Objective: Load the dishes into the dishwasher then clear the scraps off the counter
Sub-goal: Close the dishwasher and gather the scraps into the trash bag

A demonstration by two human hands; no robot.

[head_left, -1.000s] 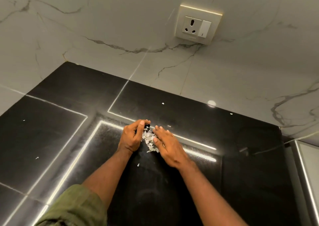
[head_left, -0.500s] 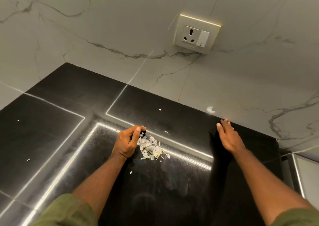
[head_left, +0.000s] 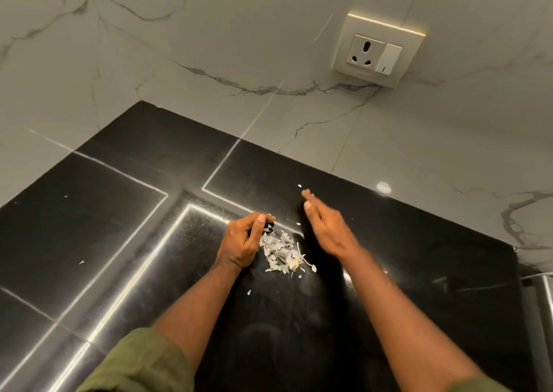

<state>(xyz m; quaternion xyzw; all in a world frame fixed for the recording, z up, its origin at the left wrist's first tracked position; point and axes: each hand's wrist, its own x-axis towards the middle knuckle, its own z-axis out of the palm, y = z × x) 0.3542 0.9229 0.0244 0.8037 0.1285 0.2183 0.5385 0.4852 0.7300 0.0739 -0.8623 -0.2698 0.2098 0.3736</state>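
A pile of pale scraps (head_left: 281,252) lies on the black counter (head_left: 119,227), with loose bits at its near right edge. My left hand (head_left: 244,242) rests on the counter against the pile's left side, its fingers curled and its thumb tip pressed on what looks like a small dark object (head_left: 268,227). My right hand (head_left: 324,227) is just right of the pile, fingers straight and together, blurred by motion. A single scrap (head_left: 299,185) lies beyond its fingertips.
Stray scraps lie on the counter at the left (head_left: 82,261), far left (head_left: 65,196) and near my left forearm (head_left: 249,292). The marble wall carries a socket with a switch (head_left: 377,51). A metal edge (head_left: 547,302) shows at the right end of the counter.
My right hand left the pile, reached out to the counter's back right, and has now come back left toward the pile. My left hand stayed beside the scraps.
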